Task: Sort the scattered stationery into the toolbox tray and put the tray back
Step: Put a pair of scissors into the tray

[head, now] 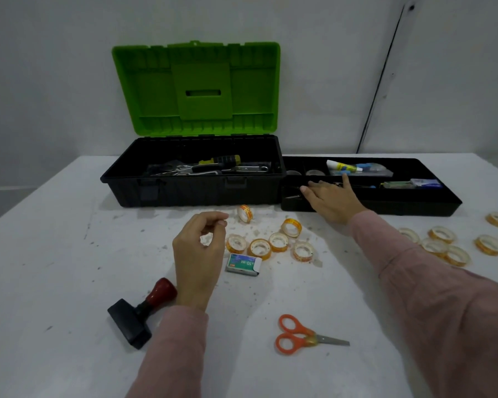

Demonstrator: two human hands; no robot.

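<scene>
Reaching forward, the right hand (329, 198) lies flat with fingers spread over the left end of the black tray (414, 206), which sits on the white table (55, 254) just beside the right end of the toolbox (190, 191). Nothing shows in that hand's grasp, though whatever its fingertips touch inside the dark compartment is hard to make out. The tray already holds a glue tube (344, 167) at the back and a few small items in the front-right section.

The toolbox stands open, its green lid (196, 87) upright against the wall, with a yellow-and-black screwdriver (222, 160) and other metal tools inside.

The left hand (199, 254) hovers over the table, fingers loosely curled, thumb and forefinger near each other, apparently empty. Just to its right lies a cluster of small tape rolls (260, 248) and a staples box (243, 264). More tape rolls (443, 245) lie scattered beyond the right sleeve. A red-handled stamp (138, 314) lies on its side beside the left wrist, and orange scissors (302, 334) rest nearer the camera.
</scene>
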